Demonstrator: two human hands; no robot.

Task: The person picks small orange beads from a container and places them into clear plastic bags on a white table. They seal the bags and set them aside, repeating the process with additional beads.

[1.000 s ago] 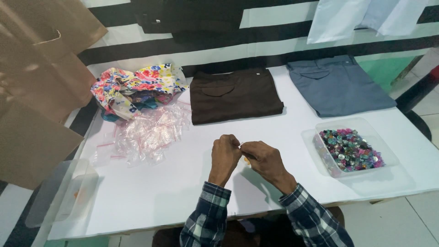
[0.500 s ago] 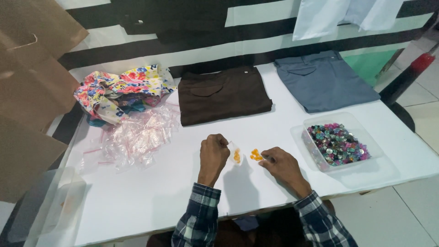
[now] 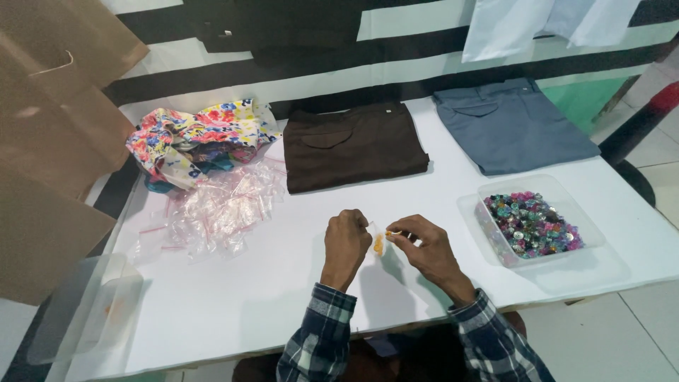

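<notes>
White table w/ brown folded pants at 12 o'clock, grey-blue pants at 1. Flowery cloth, pink, blue & yellow, at 10. Shiny mixed-colour beads at 3; plaid blue & white sleeves.

I look down on a white bench that fills most of my view. Behind it the wall carries broad black and white stripes, with a green patch low at the right. Pale floor tiles show at the lower right. Brown cardboard leans at the left. White cloth hangs at the top right. Light is even and soft.
</notes>
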